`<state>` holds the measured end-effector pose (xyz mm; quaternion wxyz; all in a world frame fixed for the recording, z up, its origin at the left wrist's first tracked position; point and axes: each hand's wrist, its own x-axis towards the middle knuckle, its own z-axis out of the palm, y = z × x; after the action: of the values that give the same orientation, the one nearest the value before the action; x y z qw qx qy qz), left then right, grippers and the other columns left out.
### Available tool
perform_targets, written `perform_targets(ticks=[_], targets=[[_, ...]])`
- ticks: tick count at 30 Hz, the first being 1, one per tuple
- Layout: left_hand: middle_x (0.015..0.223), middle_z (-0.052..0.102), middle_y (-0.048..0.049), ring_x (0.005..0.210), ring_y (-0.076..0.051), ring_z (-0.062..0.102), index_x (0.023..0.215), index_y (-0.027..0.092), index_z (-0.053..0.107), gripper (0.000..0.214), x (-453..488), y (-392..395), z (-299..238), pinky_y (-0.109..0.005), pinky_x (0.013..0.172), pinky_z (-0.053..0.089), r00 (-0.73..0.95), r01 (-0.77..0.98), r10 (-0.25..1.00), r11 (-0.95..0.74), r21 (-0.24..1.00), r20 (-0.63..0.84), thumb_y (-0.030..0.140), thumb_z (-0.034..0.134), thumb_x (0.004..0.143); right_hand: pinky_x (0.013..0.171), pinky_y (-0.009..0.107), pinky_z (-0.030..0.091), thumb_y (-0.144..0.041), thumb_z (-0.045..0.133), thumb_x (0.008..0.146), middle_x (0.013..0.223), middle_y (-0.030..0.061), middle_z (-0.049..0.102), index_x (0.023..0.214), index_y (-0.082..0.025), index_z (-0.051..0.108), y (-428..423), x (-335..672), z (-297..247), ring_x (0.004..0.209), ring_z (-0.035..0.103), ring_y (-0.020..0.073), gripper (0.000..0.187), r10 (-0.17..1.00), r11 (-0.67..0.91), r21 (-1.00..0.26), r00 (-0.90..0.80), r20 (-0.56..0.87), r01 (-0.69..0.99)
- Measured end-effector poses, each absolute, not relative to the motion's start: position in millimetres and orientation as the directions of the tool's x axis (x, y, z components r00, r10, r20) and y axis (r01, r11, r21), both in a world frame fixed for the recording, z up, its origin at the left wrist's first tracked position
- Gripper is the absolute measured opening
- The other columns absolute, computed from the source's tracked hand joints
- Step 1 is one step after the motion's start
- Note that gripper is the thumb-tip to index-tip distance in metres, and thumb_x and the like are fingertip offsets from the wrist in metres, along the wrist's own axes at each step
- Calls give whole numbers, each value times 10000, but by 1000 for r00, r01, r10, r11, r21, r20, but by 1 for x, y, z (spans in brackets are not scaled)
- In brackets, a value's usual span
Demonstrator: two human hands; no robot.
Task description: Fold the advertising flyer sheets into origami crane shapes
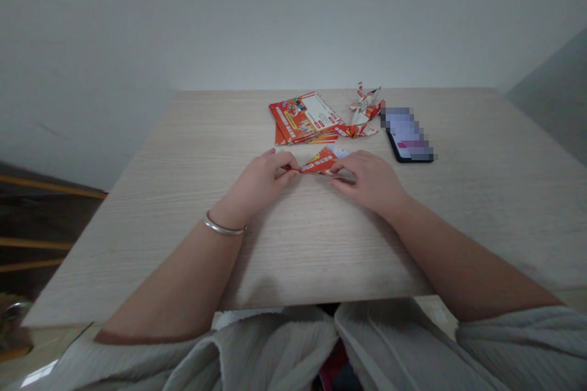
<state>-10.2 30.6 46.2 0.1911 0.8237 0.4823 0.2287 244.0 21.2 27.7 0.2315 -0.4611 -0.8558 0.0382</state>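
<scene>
A folded piece of red printed paper (320,160) lies between my hands near the middle of the table. My left hand (270,174), with a silver bangle on its wrist, pinches the paper's left corner between thumb and fingers. On the right side, my right hand (367,180) grips the paper's edge, its thumb below and fingers above. Part of the sheet is hidden under the right fingers. Just beyond lies a stack of red and white printed sheets (305,117). Beside the stack sit several folded paper figures (365,107) with pointed tips, made of similar paper.
A phone (408,137) with a blurred-out screen lies to the right of the paper figures. The pale wooden table (183,134) meets a plain wall (293,18) at its back edge. Wooden bars (39,243) show beyond its left edge.
</scene>
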Motion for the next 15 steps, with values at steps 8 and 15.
perform_targets(ticks=[8,15], targets=[[948,755,-71,918,-234,657,921,177,719,146,-5,32,44,-416,946,456,577,682,744,-666,304,336,258,598,931,841,372,491,-284,555,990,975,57,799,962,-235,785,16,237,36,926,689,238,238,749,625,-109,-553,365,773],[859,728,-55,817,-204,646,858,181,701,137,14,23,41,-351,802,466,620,682,711,-697,219,333,234,585,908,798,359,485,-286,530,1003,999,44,802,957,-236,788,9,221,37,929,686,230,267,730,650,-97,-585,354,753]])
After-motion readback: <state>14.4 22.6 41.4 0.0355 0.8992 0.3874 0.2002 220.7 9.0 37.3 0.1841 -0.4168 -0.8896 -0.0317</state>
